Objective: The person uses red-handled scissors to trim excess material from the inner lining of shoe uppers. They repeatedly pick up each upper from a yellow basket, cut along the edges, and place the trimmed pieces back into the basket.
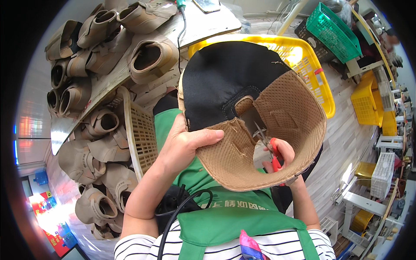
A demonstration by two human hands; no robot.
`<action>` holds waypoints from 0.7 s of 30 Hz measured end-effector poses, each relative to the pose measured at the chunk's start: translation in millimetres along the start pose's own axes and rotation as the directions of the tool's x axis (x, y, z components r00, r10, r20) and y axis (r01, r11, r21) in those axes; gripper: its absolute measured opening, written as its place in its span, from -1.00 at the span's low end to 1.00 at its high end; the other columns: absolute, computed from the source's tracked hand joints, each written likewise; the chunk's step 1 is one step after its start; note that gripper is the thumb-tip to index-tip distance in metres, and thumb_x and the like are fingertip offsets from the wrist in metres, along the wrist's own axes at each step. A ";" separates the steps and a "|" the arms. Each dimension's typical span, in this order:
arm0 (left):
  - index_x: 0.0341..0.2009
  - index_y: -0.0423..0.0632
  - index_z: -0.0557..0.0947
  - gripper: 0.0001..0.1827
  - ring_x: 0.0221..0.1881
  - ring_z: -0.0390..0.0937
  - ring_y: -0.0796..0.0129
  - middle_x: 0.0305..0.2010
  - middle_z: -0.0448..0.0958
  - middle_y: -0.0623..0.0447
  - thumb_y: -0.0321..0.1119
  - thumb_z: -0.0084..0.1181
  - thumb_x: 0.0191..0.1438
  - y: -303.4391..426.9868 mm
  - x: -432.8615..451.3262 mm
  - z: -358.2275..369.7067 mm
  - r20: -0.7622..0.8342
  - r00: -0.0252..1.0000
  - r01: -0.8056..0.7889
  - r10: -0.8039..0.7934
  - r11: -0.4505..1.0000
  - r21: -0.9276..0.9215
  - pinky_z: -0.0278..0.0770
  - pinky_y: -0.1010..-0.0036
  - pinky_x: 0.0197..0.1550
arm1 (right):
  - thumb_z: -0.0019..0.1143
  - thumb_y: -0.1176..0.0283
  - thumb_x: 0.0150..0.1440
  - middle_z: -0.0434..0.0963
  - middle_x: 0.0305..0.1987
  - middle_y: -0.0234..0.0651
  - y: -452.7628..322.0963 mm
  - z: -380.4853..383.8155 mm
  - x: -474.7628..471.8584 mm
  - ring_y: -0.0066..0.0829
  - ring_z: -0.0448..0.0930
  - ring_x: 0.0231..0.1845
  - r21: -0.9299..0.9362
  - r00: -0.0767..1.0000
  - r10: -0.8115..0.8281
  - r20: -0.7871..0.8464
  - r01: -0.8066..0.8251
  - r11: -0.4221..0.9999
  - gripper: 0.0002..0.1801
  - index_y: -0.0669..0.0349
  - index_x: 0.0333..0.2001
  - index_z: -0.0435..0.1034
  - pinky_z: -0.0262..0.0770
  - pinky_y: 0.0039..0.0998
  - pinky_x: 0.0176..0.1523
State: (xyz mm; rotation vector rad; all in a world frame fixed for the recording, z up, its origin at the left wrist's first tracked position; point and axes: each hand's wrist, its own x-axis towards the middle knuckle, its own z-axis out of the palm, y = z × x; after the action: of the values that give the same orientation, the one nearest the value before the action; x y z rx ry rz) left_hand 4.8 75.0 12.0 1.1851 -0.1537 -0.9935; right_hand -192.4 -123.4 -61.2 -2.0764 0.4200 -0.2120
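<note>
A shoe upper (292,107) is held up before me with its underside and inside showing. Black lining covers its toe part, and tan perforated mesh lines the quarters. Loose thread ends stick out at the mesh seams and near the black edge. My left hand (185,143) grips the left edge, thumb on the mesh and fingers hidden behind. Through the foot opening I see my right hand (283,152) holding red-handled scissors (275,155). Their blades point up and left, by the opening's inner edge. Part of that hand is hidden behind the upper.
A yellow plastic basket (328,100) stands behind the upper. To the left, several beige shoe uppers (152,61) lie on a white table (214,22), with more in a cream basket (130,130) below. A black cable (179,42) hangs off the table. Right are a green crate (334,32) and yellow bins (365,97).
</note>
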 end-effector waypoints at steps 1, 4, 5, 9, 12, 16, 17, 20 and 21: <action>0.03 -0.32 0.33 -0.44 -0.13 0.52 0.34 -0.11 0.52 -0.08 -0.49 0.24 -0.07 -1.3 1.0 0.2 0.005 1.000 0.004 -0.004 1.000 0.003 0.49 0.46 -0.04 | 0.37 0.37 -0.22 0.32 -0.52 -0.40 -2.7 3.6 2.4 -0.56 0.37 -0.44 -0.143 0.987 -0.130 -0.095 0.116 0.983 -0.56 0.24 -0.24 0.39 0.33 -0.48 -0.34; 0.02 -0.34 0.32 -0.44 -0.12 0.52 0.34 -0.11 0.52 -0.08 -0.48 0.25 -0.06 -8.1 3.7 2.0 0.011 1.000 0.015 -0.015 1.000 0.011 0.48 0.46 -0.03 | 0.33 0.41 -0.25 0.34 -0.55 -0.38 -4.6 17.1 6.9 -0.41 0.37 -0.51 -0.281 0.964 -0.195 -0.183 0.139 0.950 -0.65 0.23 -0.35 0.37 0.34 -0.39 -0.35; 0.02 -0.35 0.31 -0.43 -0.12 0.52 0.34 -0.11 0.52 -0.08 -0.48 0.25 -0.06 -11.5 4.7 2.4 0.008 1.000 0.016 -0.016 1.000 0.012 0.48 0.46 -0.02 | 0.30 0.42 -0.26 0.34 -0.56 -0.39 -7.1 20.2 10.0 -0.38 0.35 -0.53 -0.317 0.953 -0.227 -0.199 0.157 0.935 -0.68 0.23 -0.40 0.36 0.33 -0.38 -0.34; -0.03 -0.31 0.45 -0.56 -0.20 0.60 0.21 -0.18 0.58 -0.12 -0.66 0.14 -0.10 -16.0 3.6 8.5 -0.094 0.996 -0.007 0.004 1.000 -0.026 0.58 0.39 -0.11 | 0.36 0.40 -0.24 0.29 -0.64 -0.29 3.1 21.9 12.1 -0.32 0.35 -0.63 -0.289 0.959 -0.242 -0.146 0.193 0.938 -0.68 0.24 -0.42 0.38 0.29 -0.36 -0.48; -0.03 -0.33 0.41 -0.55 -0.20 0.60 0.20 -0.17 0.57 -0.13 -0.66 0.15 -0.09 -18.9 6.7 5.6 -0.099 0.995 0.002 -0.002 1.000 -0.001 0.60 0.39 -0.12 | 0.31 0.44 -0.27 0.26 -0.67 -0.28 11.0 24.1 7.1 -0.32 0.31 -0.67 -0.266 0.937 -0.215 -0.276 0.141 0.954 -0.70 0.25 -0.45 0.35 0.27 -0.39 -0.53; 0.03 -0.37 0.29 -0.42 -0.11 0.50 0.35 -0.11 0.51 -0.08 -0.42 0.25 -0.02 -15.5 7.3 3.9 -0.107 0.994 0.023 -0.015 0.997 0.075 0.48 0.48 -0.03 | 0.26 0.45 -0.33 0.34 -0.59 -0.25 -1.4 18.1 8.2 -0.29 0.39 -0.60 -0.257 0.939 -0.212 -0.270 0.142 0.956 -0.67 0.27 -0.43 0.34 0.34 -0.41 -0.47; 0.03 -0.37 0.30 -0.42 -0.12 0.50 0.35 -0.12 0.51 -0.08 -0.42 0.25 -0.02 -14.9 7.3 5.5 -0.090 0.996 0.009 -0.004 0.998 0.063 0.48 0.48 -0.03 | 0.26 0.45 -0.34 0.36 -0.57 -0.24 -1.6 19.0 8.7 -0.27 0.41 -0.57 -0.287 0.946 -0.200 -0.253 0.124 0.950 -0.66 0.27 -0.42 0.34 0.36 -0.40 -0.45; 0.02 -0.37 0.31 -0.44 -0.13 0.50 0.37 -0.12 0.51 -0.07 -0.41 0.25 -0.02 -14.2 4.7 10.8 -0.084 0.996 -0.018 0.027 0.994 0.106 0.48 0.48 -0.05 | 0.25 0.46 -0.36 0.46 -0.45 -0.18 -1.2 22.7 8.3 -0.19 0.51 -0.44 -0.362 0.973 -0.120 -0.198 0.041 0.931 -0.62 0.28 -0.36 0.38 0.45 -0.39 -0.34; 0.02 -0.36 0.32 -0.44 -0.14 0.50 0.38 -0.13 0.51 -0.07 -0.41 0.25 -0.02 -14.0 3.8 12.0 -0.086 0.996 -0.024 0.036 0.991 0.134 0.48 0.48 -0.06 | 0.24 0.47 -0.36 0.47 -0.44 -0.17 1.1 23.4 8.4 -0.19 0.52 -0.43 -0.368 0.969 -0.151 -0.196 0.070 0.927 -0.61 0.28 -0.34 0.39 0.46 -0.38 -0.33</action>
State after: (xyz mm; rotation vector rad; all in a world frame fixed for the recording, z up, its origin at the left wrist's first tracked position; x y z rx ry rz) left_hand -7.8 63.6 4.0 1.3425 -0.1687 -0.9138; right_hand -177.4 -108.4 -74.3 -2.4507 0.5051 -0.4680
